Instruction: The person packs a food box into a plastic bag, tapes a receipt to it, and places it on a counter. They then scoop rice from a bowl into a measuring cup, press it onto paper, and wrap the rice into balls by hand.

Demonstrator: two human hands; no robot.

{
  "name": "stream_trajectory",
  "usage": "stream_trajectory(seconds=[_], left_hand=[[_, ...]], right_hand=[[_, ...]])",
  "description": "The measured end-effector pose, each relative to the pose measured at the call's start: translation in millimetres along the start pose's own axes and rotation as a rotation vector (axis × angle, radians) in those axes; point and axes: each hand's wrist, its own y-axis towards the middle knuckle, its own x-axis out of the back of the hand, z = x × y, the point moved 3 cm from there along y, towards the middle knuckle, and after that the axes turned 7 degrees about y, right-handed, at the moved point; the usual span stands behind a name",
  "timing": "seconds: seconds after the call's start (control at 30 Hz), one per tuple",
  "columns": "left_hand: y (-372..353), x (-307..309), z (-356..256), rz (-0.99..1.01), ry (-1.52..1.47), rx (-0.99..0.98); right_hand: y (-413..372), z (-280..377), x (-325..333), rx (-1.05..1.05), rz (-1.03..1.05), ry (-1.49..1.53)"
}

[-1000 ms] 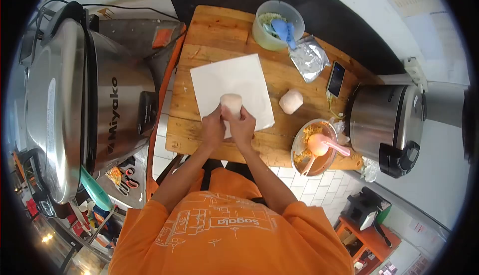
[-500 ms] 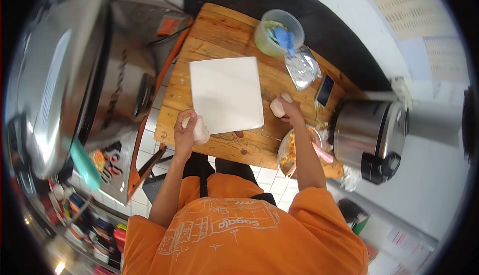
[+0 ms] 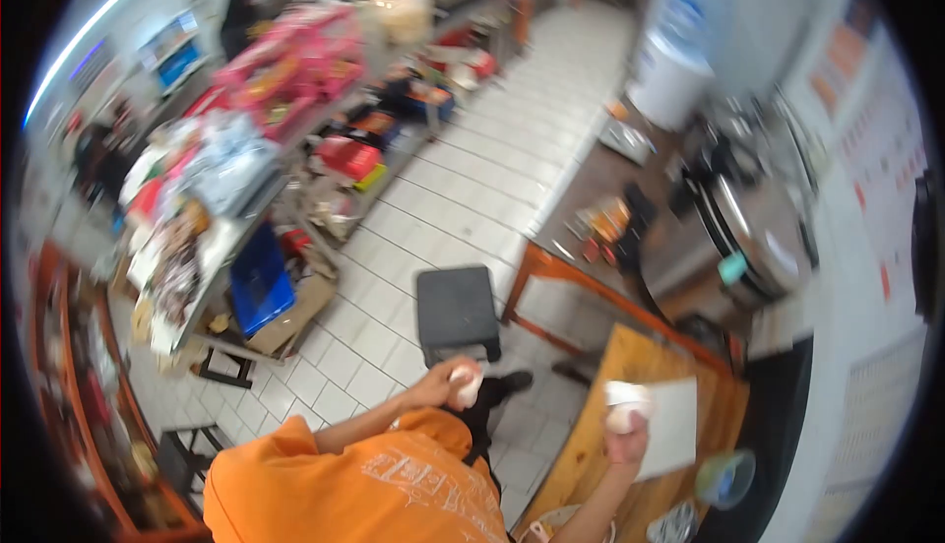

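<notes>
Two pale lumps, one per hand. Left hand [image 3: 445, 382] curled round left lump [image 3: 466, 382], held over tiled floor [image 3: 463, 189], just near side of black stool [image 3: 455, 312], left of wooden table [image 3: 591, 449]. Right hand [image 3: 628, 435] gripping right lump [image 3: 622, 405] at left edge of white sheet [image 3: 677, 425] on table. Steel cooker [image 3: 758, 233] far right. Clear tub [image 3: 725, 479] near right of sheet. Blurred; finger detail unclear.
</notes>
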Motion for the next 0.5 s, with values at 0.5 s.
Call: stream_trajectory(seconds=[0.5], left_hand=[[-449, 115, 165, -1.431, -0.134, -0.138]], right_hand=[[-315, -499, -305, -0.648, 1.265, -1.255]])
